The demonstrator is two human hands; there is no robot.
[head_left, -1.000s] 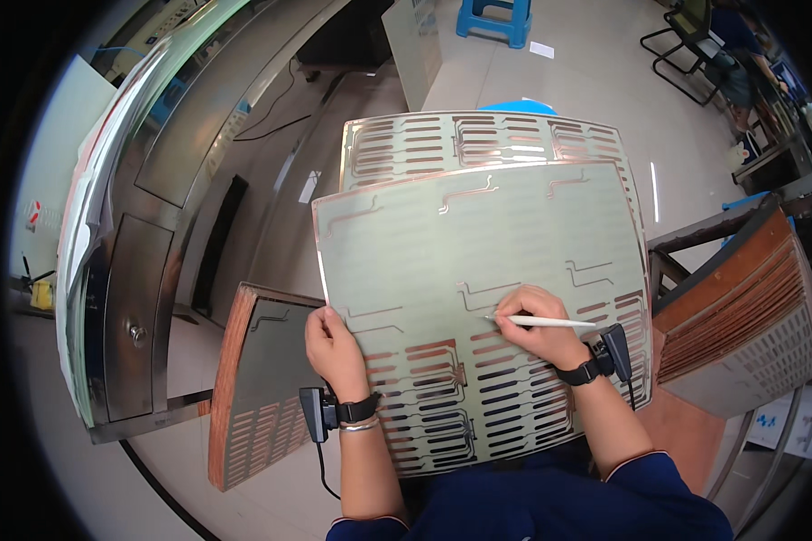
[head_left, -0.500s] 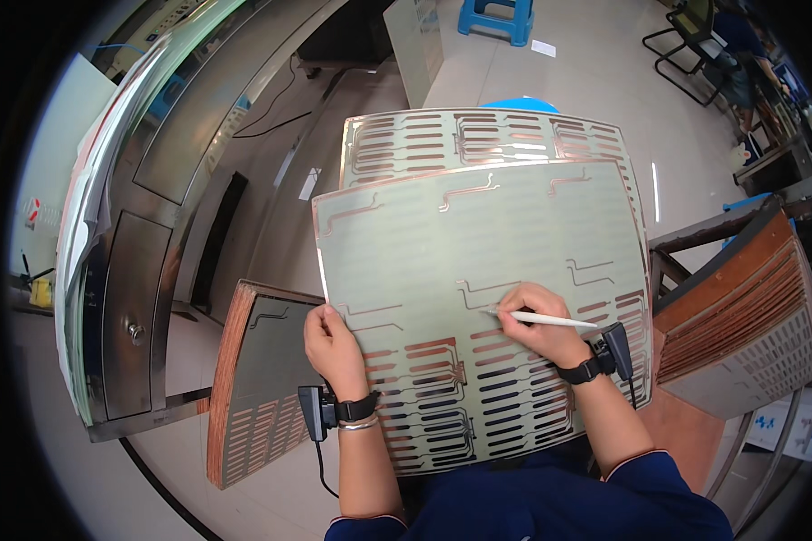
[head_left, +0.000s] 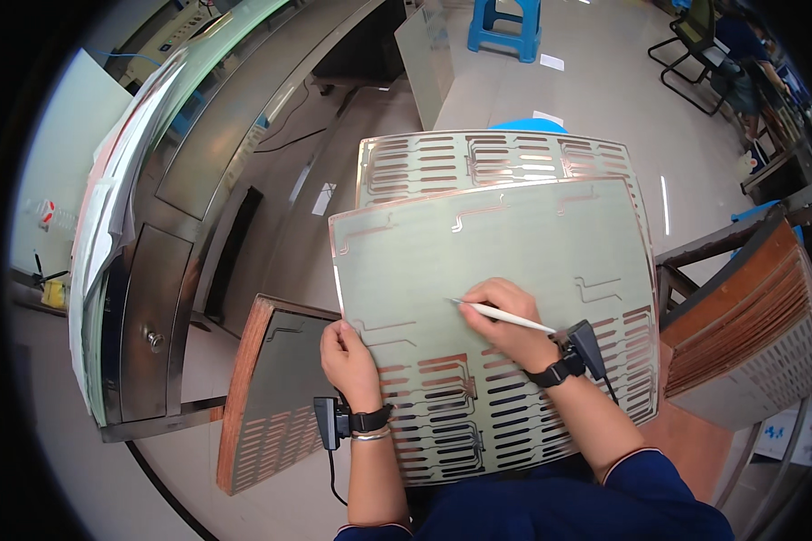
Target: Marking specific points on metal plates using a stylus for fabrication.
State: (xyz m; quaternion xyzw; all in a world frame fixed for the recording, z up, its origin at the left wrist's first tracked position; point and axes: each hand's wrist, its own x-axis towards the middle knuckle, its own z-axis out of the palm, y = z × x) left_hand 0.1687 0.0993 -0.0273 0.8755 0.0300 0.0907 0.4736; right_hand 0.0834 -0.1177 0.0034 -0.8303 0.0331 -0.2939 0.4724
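Note:
A large pale green circuit board panel (head_left: 397,270) with copper tracks lies tilted in front of me, its lower part crowded with slot-like strips. On its left edge my left hand (head_left: 350,368) is closed, thumb on top. My right hand (head_left: 503,317) rests on the middle of the panel and grips a slim white pen-shaped tool (head_left: 519,319). The tool's thin tip touches or hovers just over the bare green surface; which of the two I cannot tell. Beneath and beyond this panel another similar panel (head_left: 424,149) sticks out. My right hand covers some tracks.
A stack of panels (head_left: 248,388) stands at the left, and another stack (head_left: 744,334) leans at the right on a metal frame. A metal cabinet (head_left: 158,316) runs along the left. Farther off are a blue stool (head_left: 505,36) and a person (head_left: 740,54) beside a chair.
My right hand has moved left across the panel with the white tool, now covering the middle tracks. My left hand keeps its hold on the edge. The whole view has shifted slightly.

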